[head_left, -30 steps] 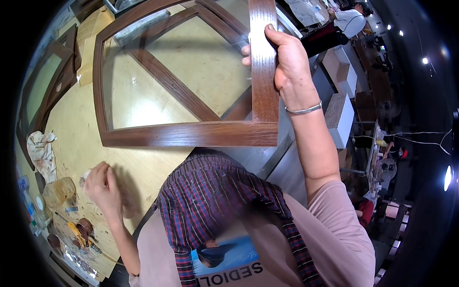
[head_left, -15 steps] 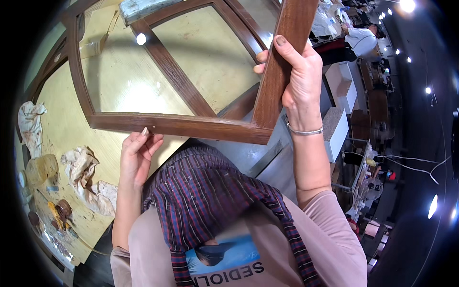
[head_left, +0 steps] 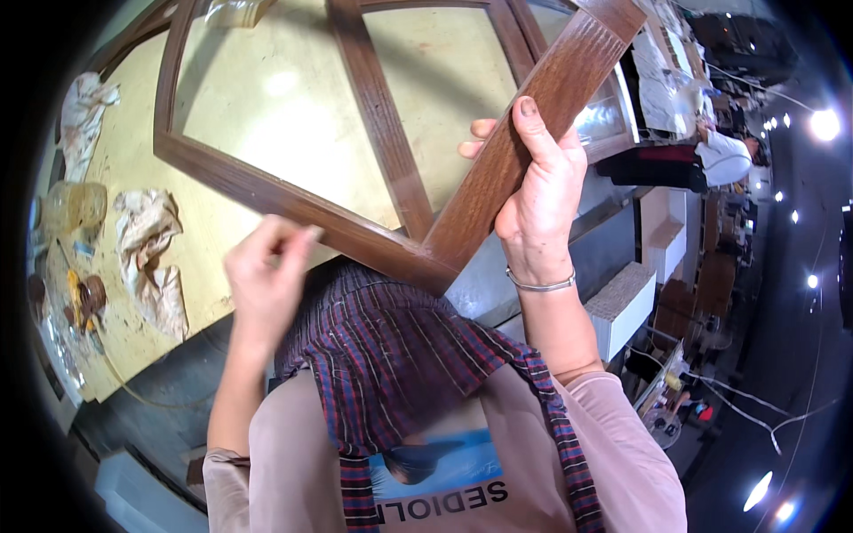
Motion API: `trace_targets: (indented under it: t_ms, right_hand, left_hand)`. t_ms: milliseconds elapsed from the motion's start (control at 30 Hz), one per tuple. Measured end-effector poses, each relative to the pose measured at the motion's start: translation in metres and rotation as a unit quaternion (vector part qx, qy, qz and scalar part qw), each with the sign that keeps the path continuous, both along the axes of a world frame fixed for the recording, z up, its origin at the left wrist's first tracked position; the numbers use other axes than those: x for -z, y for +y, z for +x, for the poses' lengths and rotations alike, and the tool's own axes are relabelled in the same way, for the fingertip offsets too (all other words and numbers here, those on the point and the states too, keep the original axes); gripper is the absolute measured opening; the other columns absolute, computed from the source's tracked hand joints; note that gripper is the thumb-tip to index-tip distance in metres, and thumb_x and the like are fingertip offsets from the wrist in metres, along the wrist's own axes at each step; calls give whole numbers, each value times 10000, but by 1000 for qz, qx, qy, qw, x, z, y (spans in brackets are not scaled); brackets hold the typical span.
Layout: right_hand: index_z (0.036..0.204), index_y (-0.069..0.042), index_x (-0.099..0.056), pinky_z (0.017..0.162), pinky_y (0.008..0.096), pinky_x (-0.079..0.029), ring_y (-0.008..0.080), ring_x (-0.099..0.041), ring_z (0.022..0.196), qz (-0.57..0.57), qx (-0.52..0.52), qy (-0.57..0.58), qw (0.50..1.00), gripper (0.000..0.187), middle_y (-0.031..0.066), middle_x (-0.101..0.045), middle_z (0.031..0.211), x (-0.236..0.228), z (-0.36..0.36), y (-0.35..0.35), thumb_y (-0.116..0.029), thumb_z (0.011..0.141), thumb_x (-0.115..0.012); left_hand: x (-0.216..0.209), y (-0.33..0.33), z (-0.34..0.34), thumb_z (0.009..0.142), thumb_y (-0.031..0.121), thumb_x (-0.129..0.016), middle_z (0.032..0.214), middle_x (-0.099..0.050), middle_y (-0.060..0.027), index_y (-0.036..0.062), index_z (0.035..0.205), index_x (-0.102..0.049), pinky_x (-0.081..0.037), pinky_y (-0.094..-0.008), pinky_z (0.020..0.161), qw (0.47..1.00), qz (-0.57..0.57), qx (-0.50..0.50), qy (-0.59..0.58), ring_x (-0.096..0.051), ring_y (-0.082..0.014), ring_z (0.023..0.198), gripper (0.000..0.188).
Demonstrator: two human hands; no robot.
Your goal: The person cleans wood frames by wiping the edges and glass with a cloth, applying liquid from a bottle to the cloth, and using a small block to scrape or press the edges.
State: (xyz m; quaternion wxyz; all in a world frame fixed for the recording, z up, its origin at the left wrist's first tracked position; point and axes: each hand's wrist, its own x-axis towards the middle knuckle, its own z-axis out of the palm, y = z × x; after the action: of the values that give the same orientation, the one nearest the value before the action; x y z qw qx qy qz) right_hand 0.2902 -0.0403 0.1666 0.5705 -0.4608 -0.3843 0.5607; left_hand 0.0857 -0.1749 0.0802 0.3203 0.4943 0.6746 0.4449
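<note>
A brown wooden frame (head_left: 378, 242) is tilted up before me, one corner pointing toward my striped apron (head_left: 382, 355). My right hand (head_left: 546, 195) is closed round its right-hand rail, thumb on the near face and fingertips showing past the far edge. At the near rail is my left hand (head_left: 267, 262), fingers curled and thumb pressed to them in a pinch. That hand is slightly blurred, and whatever it may hold is too small to make out. Other brown wooden bars (head_left: 382, 98) show through the frame's opening; I cannot tell which belong to it.
The pale tabletop (head_left: 213, 275) extends under the frame. Crumpled stained rags (head_left: 147, 231) lie at left, near a clear plastic jug (head_left: 75, 206) of yellowish liquid and some small stained items (head_left: 84, 298). White boxes (head_left: 622, 306) stand at right. A person in white (head_left: 724, 160) is farther off.
The frame has turned clockwise, its near corner swinging left and toward me. My right hand keeps its grip on the rail. My left hand's fingers have curled in more tightly beside the near rail.
</note>
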Motion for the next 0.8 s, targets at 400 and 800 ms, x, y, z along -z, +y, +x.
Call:
trace_targets:
  t_ms: [400, 800]
  right_hand:
    - [983, -19, -525, 549, 353, -586, 213, -642, 666, -69, 54, 22, 996, 146, 81, -574, 816, 10, -13, -43, -128, 946, -615]
    - [1057, -26, -536, 574, 386, -590, 221, -643, 687, -83, 113, 47, 989, 152, 79, -584, 888, 16, -28, -102, -107, 946, -601]
  left_hand:
    - [-21, -29, 38, 633, 26, -797, 791, -569, -53, 50, 871, -706, -429, -333, 620, 965, 200, 141, 90, -515, -231, 735, 256]
    - [-19, -64, 5, 646, 32, -774, 773, -540, -68, 31, 768, -670, -411, -351, 689, 964, 166, 207, -24, -521, -249, 771, 160]
